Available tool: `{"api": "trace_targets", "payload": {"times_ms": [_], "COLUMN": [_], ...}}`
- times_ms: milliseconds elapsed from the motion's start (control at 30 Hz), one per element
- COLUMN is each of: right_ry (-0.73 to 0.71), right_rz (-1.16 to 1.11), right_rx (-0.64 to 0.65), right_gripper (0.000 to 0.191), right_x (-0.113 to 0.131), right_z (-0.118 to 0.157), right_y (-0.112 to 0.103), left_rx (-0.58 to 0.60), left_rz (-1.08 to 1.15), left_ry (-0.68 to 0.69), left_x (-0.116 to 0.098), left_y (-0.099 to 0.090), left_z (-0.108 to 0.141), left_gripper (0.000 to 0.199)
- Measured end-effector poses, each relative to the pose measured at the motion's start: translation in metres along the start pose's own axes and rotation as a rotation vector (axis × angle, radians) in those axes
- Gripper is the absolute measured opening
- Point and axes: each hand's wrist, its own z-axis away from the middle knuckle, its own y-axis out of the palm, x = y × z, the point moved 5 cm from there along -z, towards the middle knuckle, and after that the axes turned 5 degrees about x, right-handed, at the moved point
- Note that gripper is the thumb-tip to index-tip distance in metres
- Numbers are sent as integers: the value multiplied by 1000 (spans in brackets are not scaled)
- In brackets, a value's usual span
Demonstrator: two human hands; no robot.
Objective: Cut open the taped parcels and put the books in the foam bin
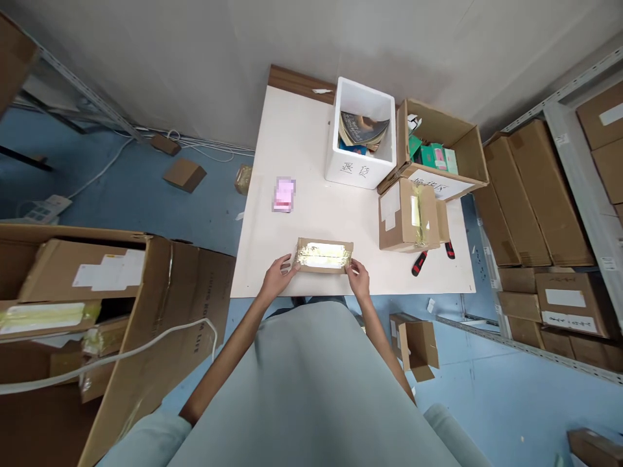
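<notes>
A small cardboard box (304, 266) lies near the front edge of the white table (311, 224), with shiny clear tape and a white label over its top. My left hand (278, 277) grips its left end, thumb and fingers at the corner. At the opposite end my right hand (359, 280) holds the right side in the same way. A pink, blurred item (284, 194) lies farther back on the table, left of the middle.
A white foam box (360, 170) with magazines and an open carton (467, 155) with green packets stand at the back right. Before them is a taped box (392, 224), beside a red-black handled tool (419, 263). A large carton (187, 311) with parcels stands left; shelves (574, 155) line the right.
</notes>
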Motion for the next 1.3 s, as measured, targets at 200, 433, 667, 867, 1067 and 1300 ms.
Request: {"api": "trace_targets", "payload": {"times_ms": [200, 433, 667, 867, 1067, 1300], "right_ry": [34, 62, 79, 55, -116, -421], "right_rz": [-37, -18, 12, -2, 149, 283], "right_rx": [-35, -126, -120, -51, 74, 209], "right_gripper": [81, 71, 73, 75, 72, 64], "right_x": [3, -4, -13, -4, 35, 107], "right_z": [7, -4, -4, 0, 21, 77], "right_y": [4, -27, -48, -29, 5, 69], "left_rx": [-52, 147, 281, 136, 22, -187], "left_rz": [-50, -220, -219, -255, -241, -205], "left_ry": [56, 348, 484, 368, 204, 92], "left_x": [-6, -59, -87, -62, -24, 4], "left_y": [2, 40, 71, 50, 22, -28], "left_z": [7, 39, 60, 45, 26, 12], "left_gripper": [74, 64, 61, 67, 59, 61]}}
